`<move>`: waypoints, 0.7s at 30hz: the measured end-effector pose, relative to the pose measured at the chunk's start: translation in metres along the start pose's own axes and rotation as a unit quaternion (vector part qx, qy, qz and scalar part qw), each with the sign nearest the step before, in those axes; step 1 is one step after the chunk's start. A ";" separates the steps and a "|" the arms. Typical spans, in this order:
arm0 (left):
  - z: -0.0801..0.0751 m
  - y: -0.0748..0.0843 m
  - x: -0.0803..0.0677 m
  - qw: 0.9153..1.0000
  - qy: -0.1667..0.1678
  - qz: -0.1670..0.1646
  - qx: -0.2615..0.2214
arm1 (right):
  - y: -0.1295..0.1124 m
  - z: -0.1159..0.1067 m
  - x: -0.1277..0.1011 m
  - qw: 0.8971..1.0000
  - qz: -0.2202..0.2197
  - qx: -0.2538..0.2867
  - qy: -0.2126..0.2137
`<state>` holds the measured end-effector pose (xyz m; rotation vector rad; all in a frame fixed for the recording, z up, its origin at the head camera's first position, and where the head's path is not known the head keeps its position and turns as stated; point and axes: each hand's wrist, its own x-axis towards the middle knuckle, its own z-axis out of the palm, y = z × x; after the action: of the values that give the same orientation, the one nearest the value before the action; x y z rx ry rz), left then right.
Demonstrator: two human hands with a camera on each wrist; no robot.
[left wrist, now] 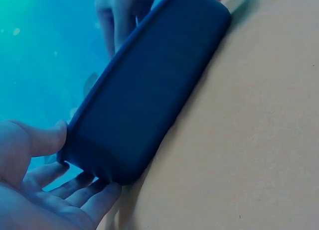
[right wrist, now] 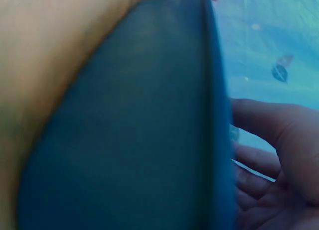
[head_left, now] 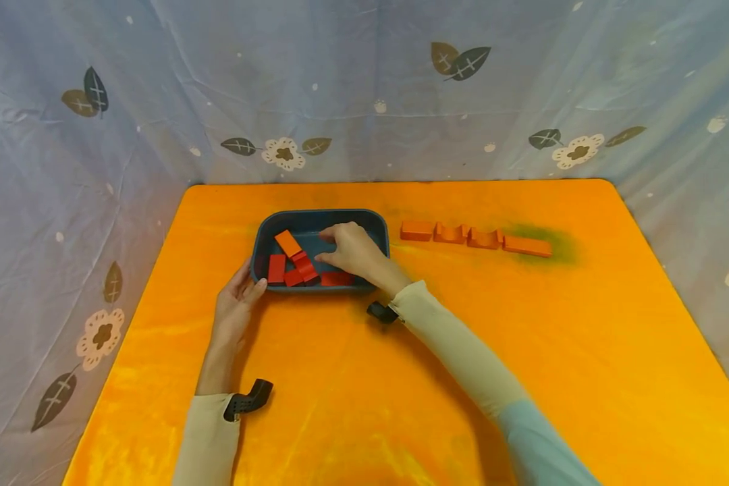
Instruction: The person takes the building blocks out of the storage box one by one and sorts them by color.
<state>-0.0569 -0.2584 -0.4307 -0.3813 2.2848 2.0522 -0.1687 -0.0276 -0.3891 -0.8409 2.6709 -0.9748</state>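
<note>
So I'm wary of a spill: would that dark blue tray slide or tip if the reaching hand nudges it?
The tray looks low, wide and rigid, so tipping seems unlikely. It might slide on the orange table, though the left hand touching its corner probably steadies it. The loose red blocks inside would likely shift.

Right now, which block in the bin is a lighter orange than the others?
The slanted block at the back left of the dark bin. It is orange; the others around it in the bin are red.
</note>
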 end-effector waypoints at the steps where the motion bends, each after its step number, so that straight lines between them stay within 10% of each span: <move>1: 0.000 0.000 0.000 1.000 0.000 0.000 0.001 | -0.003 0.004 0.004 1.000 0.009 -0.004 -0.002; 21: 0.002 0.000 0.001 1.000 0.001 -0.016 -0.005 | -0.041 0.062 0.055 0.980 0.160 -0.121 0.012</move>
<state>-0.0581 -0.2571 -0.4307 -0.4179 2.2556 2.0490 -0.1744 -0.1173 -0.4090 -0.4166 2.8619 -0.5982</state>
